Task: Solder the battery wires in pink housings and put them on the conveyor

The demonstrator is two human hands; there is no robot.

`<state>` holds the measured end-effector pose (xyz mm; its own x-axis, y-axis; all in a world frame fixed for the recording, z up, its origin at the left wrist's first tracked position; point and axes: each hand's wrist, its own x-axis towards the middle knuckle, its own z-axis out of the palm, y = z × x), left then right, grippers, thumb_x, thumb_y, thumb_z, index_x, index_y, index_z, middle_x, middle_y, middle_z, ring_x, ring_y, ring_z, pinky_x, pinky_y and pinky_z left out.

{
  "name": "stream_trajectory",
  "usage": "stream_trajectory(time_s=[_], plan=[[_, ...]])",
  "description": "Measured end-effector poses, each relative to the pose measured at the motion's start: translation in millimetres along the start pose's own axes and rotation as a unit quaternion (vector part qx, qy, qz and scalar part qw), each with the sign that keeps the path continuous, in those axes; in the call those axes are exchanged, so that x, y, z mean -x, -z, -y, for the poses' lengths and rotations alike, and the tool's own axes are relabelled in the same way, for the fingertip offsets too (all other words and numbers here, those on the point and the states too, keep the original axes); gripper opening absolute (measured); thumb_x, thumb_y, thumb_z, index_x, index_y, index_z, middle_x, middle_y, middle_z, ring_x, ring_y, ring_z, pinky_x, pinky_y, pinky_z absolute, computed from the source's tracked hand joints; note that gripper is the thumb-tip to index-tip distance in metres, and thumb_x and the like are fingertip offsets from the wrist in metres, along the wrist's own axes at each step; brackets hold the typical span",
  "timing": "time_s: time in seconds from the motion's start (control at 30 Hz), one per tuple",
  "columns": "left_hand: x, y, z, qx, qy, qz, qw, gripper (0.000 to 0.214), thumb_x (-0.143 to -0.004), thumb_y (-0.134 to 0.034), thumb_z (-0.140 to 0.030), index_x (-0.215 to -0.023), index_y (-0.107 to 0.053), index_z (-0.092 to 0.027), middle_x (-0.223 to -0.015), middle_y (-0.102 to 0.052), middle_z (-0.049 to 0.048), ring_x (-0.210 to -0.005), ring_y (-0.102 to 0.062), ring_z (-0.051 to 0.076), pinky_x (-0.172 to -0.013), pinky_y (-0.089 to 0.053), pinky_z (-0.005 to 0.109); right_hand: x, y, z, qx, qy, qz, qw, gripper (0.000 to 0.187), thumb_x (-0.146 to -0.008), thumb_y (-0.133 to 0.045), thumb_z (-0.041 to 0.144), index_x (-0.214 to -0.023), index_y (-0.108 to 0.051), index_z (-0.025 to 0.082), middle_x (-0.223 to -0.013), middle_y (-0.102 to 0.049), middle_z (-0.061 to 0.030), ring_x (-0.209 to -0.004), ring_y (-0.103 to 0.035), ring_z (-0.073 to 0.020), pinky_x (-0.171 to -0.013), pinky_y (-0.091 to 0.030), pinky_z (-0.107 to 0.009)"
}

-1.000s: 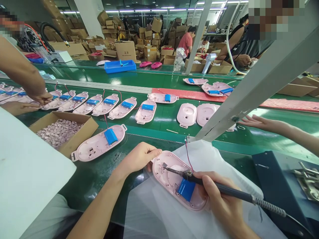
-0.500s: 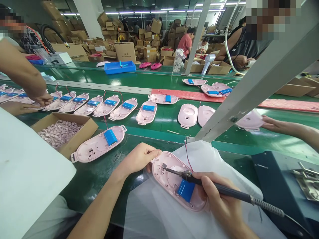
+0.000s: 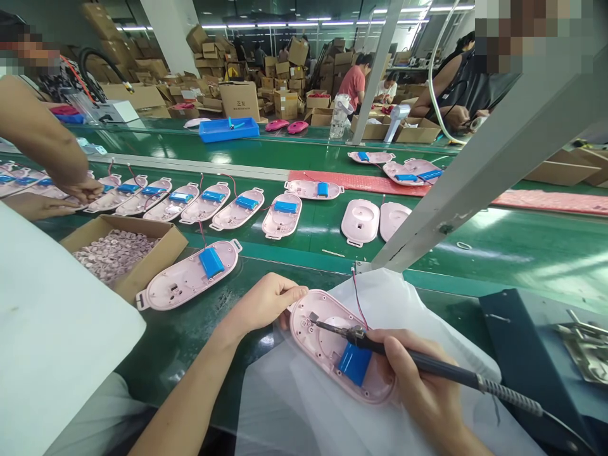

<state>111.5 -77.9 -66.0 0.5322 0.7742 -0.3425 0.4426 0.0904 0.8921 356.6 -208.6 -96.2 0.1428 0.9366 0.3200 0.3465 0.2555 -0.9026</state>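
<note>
A pink oval shell [image 3: 327,345] with a blue battery [image 3: 354,364] and red and black wires lies on a white foam sheet [image 3: 304,405] in front of me. My left hand [image 3: 263,303] curls its fingers on the shell's left rim. My right hand [image 3: 418,380] grips a black soldering iron [image 3: 427,364] like a pen; its tip rests inside the shell near a small metal contact [image 3: 314,318].
Another pink shell [image 3: 190,275] with a battery lies left of my hand beside a cardboard box [image 3: 137,272] of small rings. A row of several shells [image 3: 209,206] lies on the green belt. A co-worker's hands [image 3: 80,189] work at the far left. A grey metal post [image 3: 475,183] slants across the right.
The other person's hand at the right picked up a pink shell from the belt and has left the view. My hands and the iron have barely moved.
</note>
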Motion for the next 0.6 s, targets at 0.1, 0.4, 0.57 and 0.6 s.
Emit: stream_trajectory(time_s=[0.1, 0.4, 0.57, 0.6], plan=[[-0.4, 0.1, 0.4, -0.003, 0.0, -0.001, 1.0, 0.051, -0.095, -0.06, -0.055, -0.06, -0.051, -0.02, -0.057, -0.06, -0.0014, -0.054, -0.063, 0.016, -0.053, -0.048, 0.025, -0.3, -0.9, 0.6, -0.005, 0.005, -0.008, 1.0, 0.03, -0.106, -0.06, 0.035, -0.09, -0.083, 0.024, -0.049, -0.065, 0.0037, -0.04, -0.06, -0.0139, -0.042, -0.051, -0.023], [-1.4, 1.0, 4.3, -0.003, -0.001, -0.002, 1.0, 0.052, -0.095, -0.06, -0.057, -0.061, -0.054, -0.019, -0.057, -0.06, -0.0013, -0.053, -0.063, 0.016, -0.052, -0.048, 0.024, 2.3, 1.1, -0.2, -0.005, -0.014, -0.004, 1.0, 0.034, -0.106, -0.058, 0.04, -0.087, -0.082, 0.024, -0.05, -0.064, 0.0021, -0.04, -0.059, -0.0151, -0.041, -0.051, -0.025], [-1.5, 0.8, 5.5, -0.003, 0.002, -0.005, 1.0, 0.052, -0.094, -0.061, -0.058, -0.061, -0.053, -0.019, -0.057, -0.06, -0.0014, -0.053, -0.063, 0.016, -0.052, -0.047, 0.024, 1.6, 0.4, -0.1, -0.004, -0.012, 0.0, 1.0, 0.033, -0.106, -0.059, 0.038, -0.088, -0.083, 0.023, -0.049, -0.065, 0.0027, -0.039, -0.06, -0.0148, -0.043, -0.052, -0.025], [-1.5, 0.8, 5.4, -0.005, 0.003, -0.005, 1.0, 0.052, -0.095, -0.06, -0.058, -0.061, -0.052, -0.019, -0.057, -0.059, -0.0014, -0.053, -0.063, 0.016, -0.052, -0.047, 0.024, 1.3, 0.3, 0.3, -0.007, -0.012, -0.002, 1.0, 0.033, -0.106, -0.058, 0.038, -0.088, -0.083, 0.023, -0.049, -0.065, 0.0026, -0.04, -0.06, -0.0148, -0.043, -0.052, -0.025]])
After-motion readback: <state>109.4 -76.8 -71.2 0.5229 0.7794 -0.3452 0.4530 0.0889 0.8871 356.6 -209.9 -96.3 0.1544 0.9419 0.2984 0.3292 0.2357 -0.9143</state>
